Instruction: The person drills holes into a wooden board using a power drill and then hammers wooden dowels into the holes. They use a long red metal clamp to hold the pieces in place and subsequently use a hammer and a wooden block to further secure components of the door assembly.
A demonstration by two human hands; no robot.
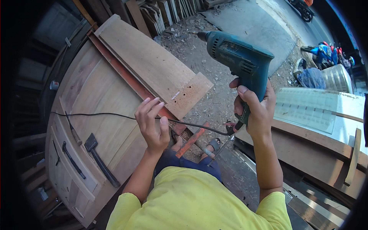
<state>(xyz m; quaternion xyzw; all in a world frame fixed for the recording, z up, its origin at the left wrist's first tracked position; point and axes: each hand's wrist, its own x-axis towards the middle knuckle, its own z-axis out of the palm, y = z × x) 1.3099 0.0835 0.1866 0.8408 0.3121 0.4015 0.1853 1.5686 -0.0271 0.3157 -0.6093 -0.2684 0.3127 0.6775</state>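
A teal electric drill (pixel 241 57) is raised in front of me, its chuck toward the upper left. My right hand (pixel 256 103) is wrapped round its handle, with the thumb across the grip. From the handle's foot a black cord (pixel 203 125) runs left past my left hand and over the wood. My left hand (pixel 151 122) is up with its fingers apart and nothing in it, close to the cord; whether it touches the cord I cannot tell. Just beyond it lies a wooden board (pixel 149 63) with several holes (pixel 183 94) drilled near its near end.
Left, a large wooden panel (pixel 99 88) bears a hatchet-like tool (pixel 100 159), a chisel-like tool (pixel 74 132) and dark hand tools (pixel 73 161). Boards and a glass sheet (pixel 306 101) are stacked at right. Wood scraps (pixel 165 15) stand at the back. An orange-red bar (pixel 193 140) lies near my feet.
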